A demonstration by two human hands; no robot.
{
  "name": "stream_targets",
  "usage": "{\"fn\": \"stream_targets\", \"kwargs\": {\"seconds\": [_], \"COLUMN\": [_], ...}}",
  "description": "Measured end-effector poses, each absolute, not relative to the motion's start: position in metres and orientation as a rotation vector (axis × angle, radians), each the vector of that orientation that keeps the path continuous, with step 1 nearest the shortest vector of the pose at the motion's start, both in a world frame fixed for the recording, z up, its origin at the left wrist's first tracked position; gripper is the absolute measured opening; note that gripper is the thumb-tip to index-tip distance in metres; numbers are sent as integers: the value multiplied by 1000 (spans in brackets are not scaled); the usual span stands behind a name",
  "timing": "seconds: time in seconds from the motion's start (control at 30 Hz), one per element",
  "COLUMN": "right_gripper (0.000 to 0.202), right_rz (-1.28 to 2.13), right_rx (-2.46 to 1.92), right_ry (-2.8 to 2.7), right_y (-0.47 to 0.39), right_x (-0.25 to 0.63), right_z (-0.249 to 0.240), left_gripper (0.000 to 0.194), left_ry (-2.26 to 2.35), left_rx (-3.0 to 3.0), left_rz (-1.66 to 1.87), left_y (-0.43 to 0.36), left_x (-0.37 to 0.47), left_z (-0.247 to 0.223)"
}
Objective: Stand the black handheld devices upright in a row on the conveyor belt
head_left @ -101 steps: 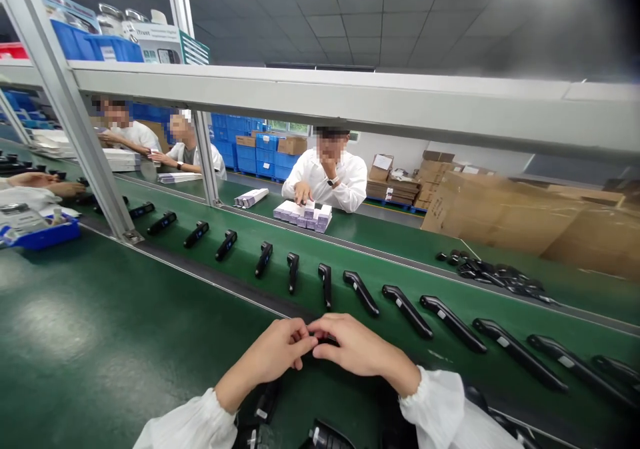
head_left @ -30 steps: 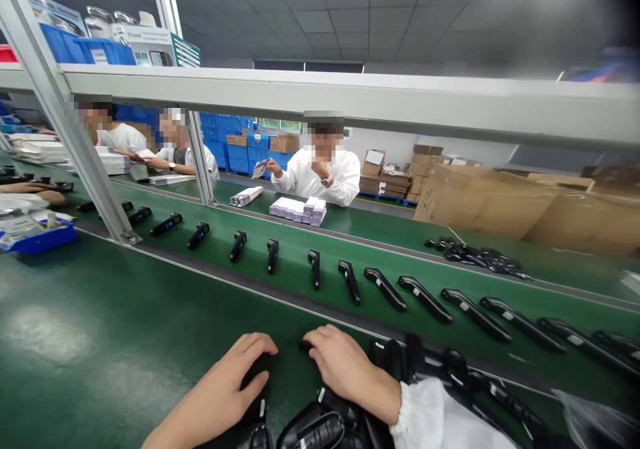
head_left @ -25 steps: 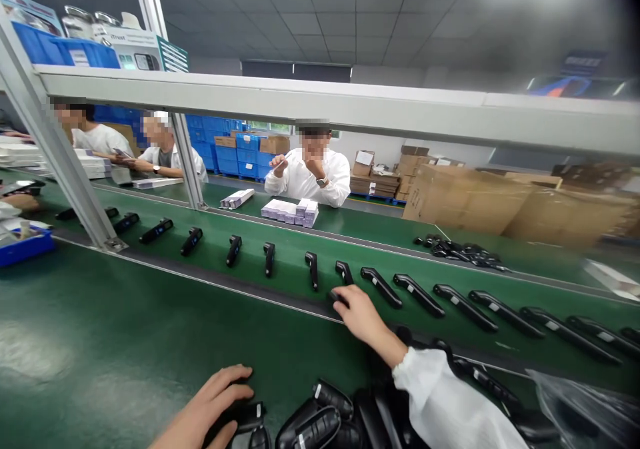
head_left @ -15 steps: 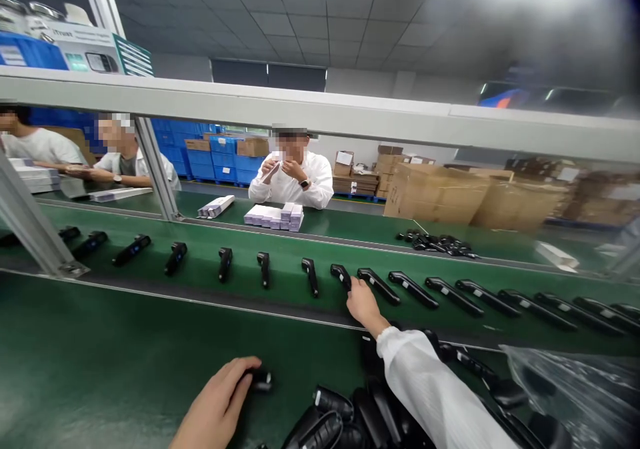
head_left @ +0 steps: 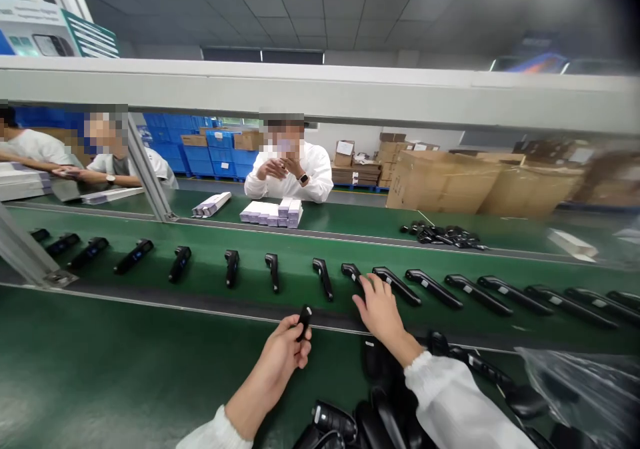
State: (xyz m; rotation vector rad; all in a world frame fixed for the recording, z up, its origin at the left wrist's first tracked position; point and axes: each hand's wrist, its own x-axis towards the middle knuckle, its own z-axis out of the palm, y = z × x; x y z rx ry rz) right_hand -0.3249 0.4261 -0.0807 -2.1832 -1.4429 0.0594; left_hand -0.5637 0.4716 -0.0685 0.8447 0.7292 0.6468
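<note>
Here your left hand [head_left: 283, 356] is closed around a small black part [head_left: 303, 320], whose upper end sticks up past your fingers [head_left: 295, 338], just above the near edge of the conveyor belt [head_left: 300, 249]. Your right hand [head_left: 380, 312] lies open and flat on the belt, fingertips touching 1 black handheld device [head_left: 356, 276] in the row there. More black devices [head_left: 380, 409] are heaped on the green tabletop [head_left: 100, 369] beneath your right sleeve [head_left: 450, 402].
</note>
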Motion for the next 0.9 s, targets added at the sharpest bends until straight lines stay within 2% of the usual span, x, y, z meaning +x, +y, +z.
{"fn": "stream_targets", "kwargs": {"seconds": [0.17, 0.3, 0.4, 0.57, 0.7, 0.83, 0.9], "right_gripper": [43, 45, 37, 30, 20, 43, 41], "right_rz": [827, 974, 1020, 817, 515, 211, 125], "right_rx": [-1449, -1271, -1226, -1356, -1777, -2181, -2334], "right_ry": [-1404, -1067, -1005, -991, -1249, -1486, -1481], "right_y": [392, 384, 388, 420, 449, 467, 475], "right_x": [-348, -355, -351, -327, -310, -313, -317], "right_z": [-51, -36, -32, -44, -68, -89, -94], "left_gripper": [28, 26, 24, 26, 33, 35, 39], "left_ry": [577, 490, 508, 632, 593, 571, 580], "left_rx": [771, 788, 868, 1193, 2129, 2451, 2477], "left_rz": [433, 406, 427, 533, 388, 168, 204], "left_y": [460, 453, 455, 457, 444, 435, 435], "left_x": [-506, -484, -481, -485, -491, -492, -490], "left_z": [-65, -50, -44, -49, -53, -58, -61]}}
